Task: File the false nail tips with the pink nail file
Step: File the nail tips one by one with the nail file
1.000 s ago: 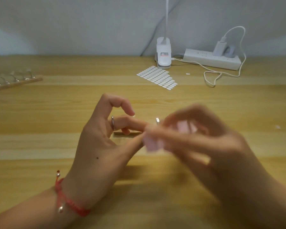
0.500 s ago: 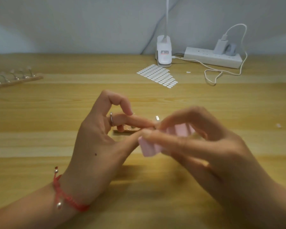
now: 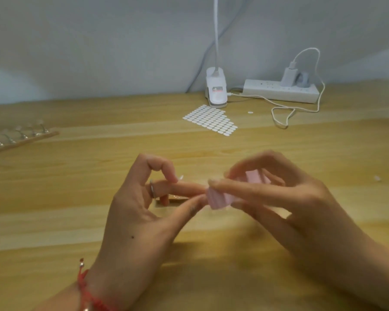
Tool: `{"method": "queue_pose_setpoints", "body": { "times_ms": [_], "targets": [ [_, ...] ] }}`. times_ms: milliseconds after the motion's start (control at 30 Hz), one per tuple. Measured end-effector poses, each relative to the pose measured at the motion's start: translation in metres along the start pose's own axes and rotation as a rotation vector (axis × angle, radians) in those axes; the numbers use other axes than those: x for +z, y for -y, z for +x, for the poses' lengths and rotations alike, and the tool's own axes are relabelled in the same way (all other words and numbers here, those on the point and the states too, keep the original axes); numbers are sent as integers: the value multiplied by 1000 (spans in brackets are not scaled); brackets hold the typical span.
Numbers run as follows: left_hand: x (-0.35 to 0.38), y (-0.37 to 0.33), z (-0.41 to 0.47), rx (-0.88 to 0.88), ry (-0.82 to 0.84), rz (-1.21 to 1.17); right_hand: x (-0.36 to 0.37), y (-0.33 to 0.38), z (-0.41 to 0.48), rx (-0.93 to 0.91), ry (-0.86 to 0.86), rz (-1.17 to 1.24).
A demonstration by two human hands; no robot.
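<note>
- While the right hand (image 3: 285, 205) pinches the blurred pink nail file (image 3: 219, 198), the file's end meets the left hand (image 3: 139, 218).
- The left thumb and a finger converge there; whatever they pinch is hidden.
- The bench (image 3: 76, 180) lies beneath both hands.

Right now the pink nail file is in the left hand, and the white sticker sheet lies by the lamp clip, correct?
No. The head view shows the right hand gripping the pink nail file; the sticker sheet does lie by the lamp clip.
</note>
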State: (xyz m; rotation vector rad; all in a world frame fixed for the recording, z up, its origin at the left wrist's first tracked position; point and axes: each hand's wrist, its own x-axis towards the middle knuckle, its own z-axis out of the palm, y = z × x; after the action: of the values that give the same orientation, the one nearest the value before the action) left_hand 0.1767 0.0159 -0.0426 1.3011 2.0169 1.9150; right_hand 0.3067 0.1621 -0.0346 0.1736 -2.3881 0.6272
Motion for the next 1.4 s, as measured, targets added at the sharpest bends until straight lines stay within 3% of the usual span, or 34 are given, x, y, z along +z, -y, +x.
{"method": "queue_pose_setpoints", "body": {
  "times_ms": [567, 700, 967, 1100, 1200, 1400],
  "targets": [
    [4, 11, -7, -11, -72, 21, -2, 13, 0, -1, -28, -43],
    [4, 19, -5, 74, -90, 84, -6, 11, 3, 24, -25, -63],
    [0, 29, 3, 70, -71, 71, -9, 7, 1, -17, 8, -111],
    [-4, 30, 5, 108, -25, 67, -4, 13, -1, -54, 133, -16],
    [-1, 27, 7, 47, -135, -2, -11, -6, 8, 63, -2, -50],
    [3, 22, 5, 25, -154, -100, -46, -15, 18, 243, -384, 289]
  ]
}}
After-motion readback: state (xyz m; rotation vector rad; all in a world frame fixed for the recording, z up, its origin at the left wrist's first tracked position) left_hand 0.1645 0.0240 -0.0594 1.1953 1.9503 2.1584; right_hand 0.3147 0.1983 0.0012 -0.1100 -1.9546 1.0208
